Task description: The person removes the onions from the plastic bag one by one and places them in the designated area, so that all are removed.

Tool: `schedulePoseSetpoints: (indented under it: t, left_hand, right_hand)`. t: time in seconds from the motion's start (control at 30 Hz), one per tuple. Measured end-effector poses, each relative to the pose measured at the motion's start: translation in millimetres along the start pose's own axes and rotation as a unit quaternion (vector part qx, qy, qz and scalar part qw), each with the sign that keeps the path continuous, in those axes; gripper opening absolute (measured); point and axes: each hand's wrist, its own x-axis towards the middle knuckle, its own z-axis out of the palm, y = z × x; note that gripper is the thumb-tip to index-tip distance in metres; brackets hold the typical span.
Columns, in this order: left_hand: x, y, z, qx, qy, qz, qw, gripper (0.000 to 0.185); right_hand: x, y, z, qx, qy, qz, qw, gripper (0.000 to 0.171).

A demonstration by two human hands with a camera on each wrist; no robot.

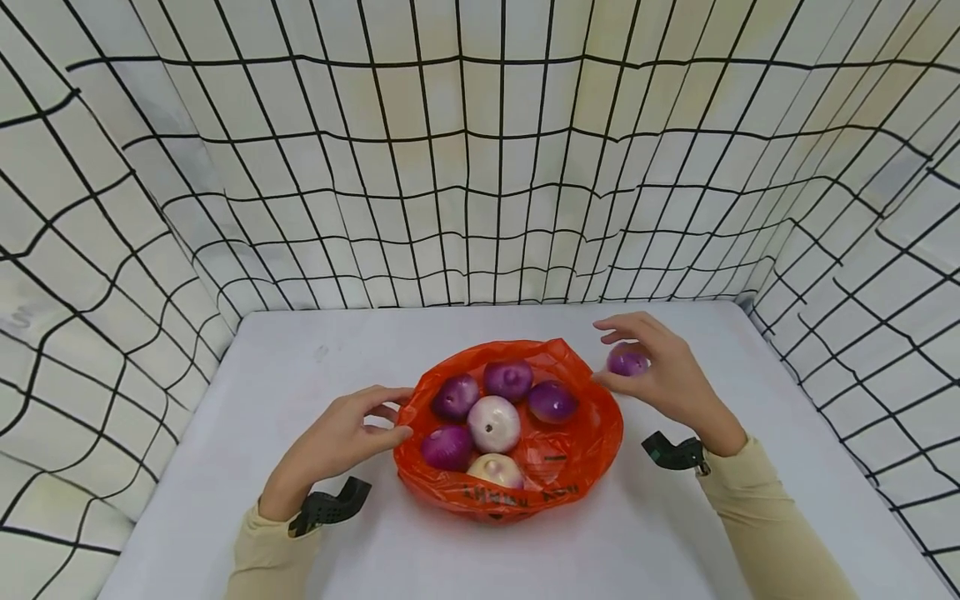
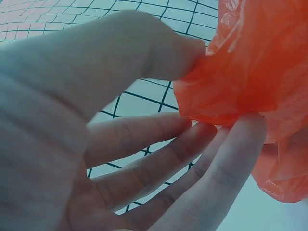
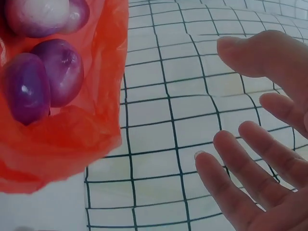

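An orange-red plastic bag [image 1: 551, 492], its mouth spread wide, sits on the white table with several onions inside. Purple ones such as this red onion [image 1: 552, 402] lie around a whitish onion [image 1: 493, 424], and a pale yellowish onion [image 1: 497, 471] is at the near side. My left hand [image 1: 345, 433] holds the bag's left rim between thumb and fingertips. At the right, my right hand [image 1: 667, 371] is spread beside the bag, thumb near its rim. Another red onion [image 1: 628, 360] shows between its thumb and fingers in the head view; the right wrist view shows nothing in its grasp.
Black netting [image 1: 465, 196] over pale sheeting rises behind the white table [image 1: 315, 350] and along both sides. Each wrist carries a black strap mount, one at the left [image 1: 330, 504] and one at the right [image 1: 675, 452].
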Motion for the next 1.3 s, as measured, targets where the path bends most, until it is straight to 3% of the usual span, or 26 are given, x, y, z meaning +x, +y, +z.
schedulePoseSetpoints:
  t: [0.37, 0.63, 0.93, 1.3]
  left_hand:
    - [5.2, 4.4, 4.3, -0.019, -0.009, 0.012, 0.9997, 0.053]
    - [4.3, 5.9, 3.8, -0.015, -0.009, 0.017, 0.9997, 0.054]
    - [2.5, 6.0, 2.7, -0.007, -0.01, 0.018, 0.9998, 0.055]
    - [-0.4, 5.1, 0.8, -0.002, -0.008, 0.015, 0.9999, 0.054]
  right_hand:
    - [16, -9, 21, 0.043, -0.106, 0.005, 0.993, 0.056]
    - [16, -1, 42, 0.031, -0.176, 0.024, 0.984, 0.061]
    - [14, 13, 59, 0.036, -0.207, 0.026, 0.977, 0.061]
    - [15, 21, 67, -0.003, -0.211, 0.026, 0.977, 0.06]
